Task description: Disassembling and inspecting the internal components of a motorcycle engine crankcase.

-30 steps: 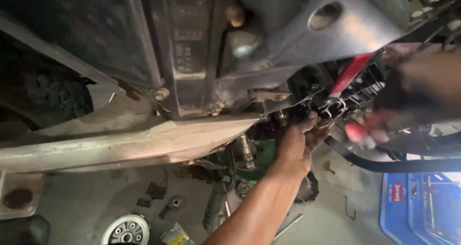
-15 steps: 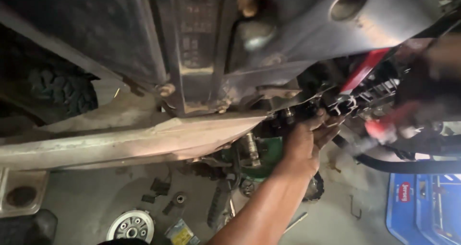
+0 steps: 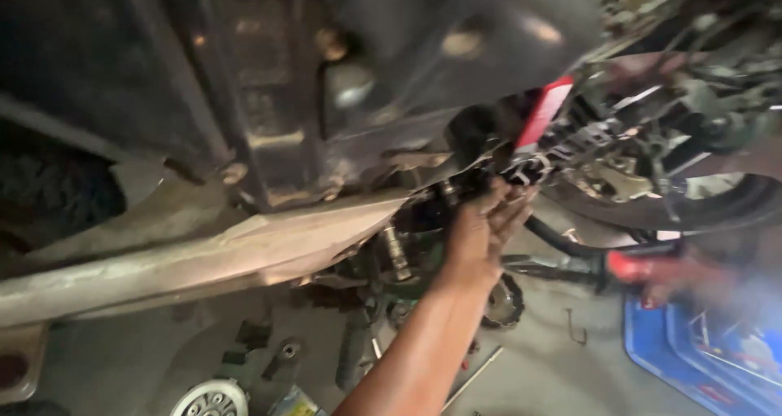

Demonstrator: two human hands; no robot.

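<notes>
We judge the left hand (image 3: 481,233), fingers pinched on a small dark fitting (image 3: 521,171), may slip off it; the blurred right hand (image 3: 676,269) grips red-handled pliers (image 3: 570,267).

Only one view exists, from a camera worn on the person's head. It looks forward and slightly down across a dark engine block (image 3: 326,98), and sits close to it: the metal fills the upper half of the frame. The horizon is tilted, so the long pale frame rail (image 3: 204,253) runs slantwise from lower left toward the middle. The person's own left hand (image 3: 481,228) reaches in from the bottom edge, forearm first. Beneath lies the concrete floor (image 3: 538,367), farther off. The right edge is blurred.
</notes>
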